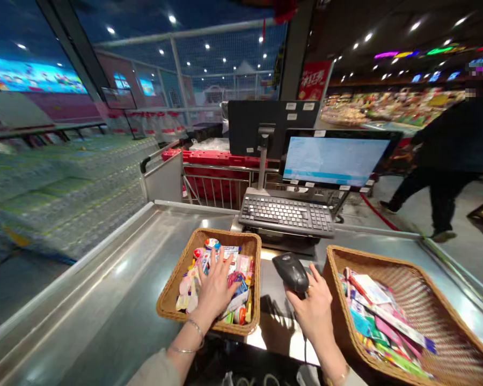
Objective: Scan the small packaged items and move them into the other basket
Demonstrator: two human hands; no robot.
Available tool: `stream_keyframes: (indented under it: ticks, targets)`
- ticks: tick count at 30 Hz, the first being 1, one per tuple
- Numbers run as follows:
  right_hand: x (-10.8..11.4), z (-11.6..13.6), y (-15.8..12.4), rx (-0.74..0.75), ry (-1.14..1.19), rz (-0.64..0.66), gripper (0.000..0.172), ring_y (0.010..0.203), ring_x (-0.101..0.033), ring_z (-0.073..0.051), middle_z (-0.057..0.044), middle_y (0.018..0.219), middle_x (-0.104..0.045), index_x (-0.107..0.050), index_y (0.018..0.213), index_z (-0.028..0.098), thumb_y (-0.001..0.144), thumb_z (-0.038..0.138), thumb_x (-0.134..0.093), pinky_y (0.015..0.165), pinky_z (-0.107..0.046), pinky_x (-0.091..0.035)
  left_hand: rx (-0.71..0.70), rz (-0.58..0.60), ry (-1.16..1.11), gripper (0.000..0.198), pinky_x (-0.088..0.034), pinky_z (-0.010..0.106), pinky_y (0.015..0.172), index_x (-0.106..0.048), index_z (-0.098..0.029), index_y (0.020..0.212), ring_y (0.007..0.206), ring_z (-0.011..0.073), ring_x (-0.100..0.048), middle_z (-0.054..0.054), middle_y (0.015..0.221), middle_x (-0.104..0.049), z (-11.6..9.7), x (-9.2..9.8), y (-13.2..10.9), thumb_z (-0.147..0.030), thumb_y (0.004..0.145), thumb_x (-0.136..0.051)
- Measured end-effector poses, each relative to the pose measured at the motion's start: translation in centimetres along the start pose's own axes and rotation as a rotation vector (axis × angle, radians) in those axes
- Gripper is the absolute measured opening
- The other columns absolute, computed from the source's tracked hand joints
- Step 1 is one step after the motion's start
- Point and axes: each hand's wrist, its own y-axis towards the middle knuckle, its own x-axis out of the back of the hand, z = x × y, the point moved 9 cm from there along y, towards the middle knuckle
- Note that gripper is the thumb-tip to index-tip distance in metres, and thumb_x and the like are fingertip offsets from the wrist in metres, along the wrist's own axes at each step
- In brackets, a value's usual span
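Note:
My left hand (217,287) reaches into the left wicker basket (168,294), its fingers spread over a pile of small colourful packaged goods (193,289). The fingers lie across the packages, and I cannot make out any item gripped. To the right, my right hand (316,308) is closed around a black handheld barcode scanner (290,272), whose head points up and to the left. A cable runs down from the scanner below this hand. The right wicker basket (430,289) stands just beside it, holding packaged items (382,316) mostly toward its left side.
Behind the baskets, a keyboard (285,214) sits below a lit screen (336,160) and a dark monitor back (261,126). The metal counter (140,268) has raised edges. Beyond it are a metal cart (163,179), stacked bottle packs (64,198) and a walking person (454,145).

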Motion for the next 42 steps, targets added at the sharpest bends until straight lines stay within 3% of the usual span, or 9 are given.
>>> stream_keyframes:
  ticks: [9, 14, 22, 26, 29, 36, 42]
  targets:
    - [-1.7, 1.7, 0.2, 0.009, 0.033, 0.047, 0.031, 0.129, -0.048, -0.033, -0.011, 0.111, -0.069, -0.069, 0.097, 0.019, 0.073, 0.038, -0.063, 0.106, -0.054, -0.037, 0.090, 0.111, -0.003, 0.073, -0.004, 0.073, 0.110, -0.036, -0.027, 0.147, 0.149, 0.0369, -0.008, 0.011, 0.161, -0.019, 3.3, -1.6, -2.0, -0.052, 0.083, -0.061]
    - [-2.2, 2.2, 0.1, 0.032, 0.038, 0.060, 0.026, 0.128, -0.050, -0.033, -0.010, 0.107, -0.071, -0.070, 0.091, 0.020, 0.074, 0.039, -0.062, 0.105, -0.053, -0.038, 0.107, 0.198, -0.017, 0.065, -0.004, 0.075, 0.109, -0.046, -0.027, 0.141, 0.148, 0.0393, -0.010, 0.011, 0.160, -0.025, 4.0, -2.6, -2.8, -0.054, 0.083, -0.061]
    - [-2.9, 2.1, -0.2, 0.045, 0.056, 0.080, 0.029, 0.129, -0.049, -0.033, -0.010, 0.108, -0.071, -0.071, 0.094, 0.019, 0.075, 0.039, -0.062, 0.105, -0.054, -0.037, 0.085, 0.216, -0.101, 0.041, 0.002, 0.076, 0.108, -0.065, -0.033, 0.118, 0.147, 0.0393, -0.016, 0.006, 0.157, -0.033, 3.5, -2.6, -2.7, -0.053, 0.081, -0.065]
    - [-3.0, 1.7, -0.2, 0.038, 0.051, 0.098, 0.027, 0.130, -0.047, -0.032, -0.009, 0.108, -0.071, -0.072, 0.094, 0.021, 0.075, 0.039, -0.063, 0.105, -0.053, -0.037, 0.100, 0.232, -0.121, 0.026, 0.006, 0.076, 0.108, -0.073, -0.031, 0.096, 0.147, 0.0391, -0.014, 0.004, 0.154, -0.039, 3.4, -2.5, -2.3, -0.051, 0.082, -0.064]
    - [-3.1, 1.4, -0.2, 0.032, 0.047, 0.108, 0.027, 0.130, -0.047, -0.032, -0.008, 0.108, -0.071, -0.072, 0.093, 0.021, 0.075, 0.038, -0.063, 0.105, -0.053, -0.037, 0.085, 0.262, -0.116, 0.027, 0.007, 0.075, 0.108, -0.075, -0.029, 0.084, 0.148, 0.0391, -0.013, 0.004, 0.152, -0.042, 2.5, -2.6, -1.9, -0.052, 0.083, -0.063]
    - [-3.0, 0.9, -0.1, 0.028, 0.047, 0.113, 0.026, 0.130, -0.047, -0.032, -0.009, 0.107, -0.071, -0.071, 0.092, 0.021, 0.074, 0.038, -0.063, 0.106, -0.054, -0.036, 0.097, 0.439, -0.062, 0.033, 0.010, 0.071, 0.110, -0.077, -0.023, 0.083, 0.147, 0.0405, -0.014, 0.009, 0.149, -0.047, 0.5, -3.8, -1.1, -0.054, 0.078, -0.065]
    - [-2.6, 0.6, 0.0, 0.028, 0.049, 0.096, 0.024, 0.130, -0.047, -0.031, -0.009, 0.108, -0.070, -0.071, 0.089, 0.021, 0.074, 0.037, -0.062, 0.106, -0.053, -0.037, 0.128, 0.451, -0.045, 0.035, 0.011, 0.069, 0.111, -0.076, -0.021, 0.091, 0.147, 0.0384, -0.016, 0.011, 0.149, -0.046, 0.0, -4.3, -0.8, -0.051, 0.080, -0.062]
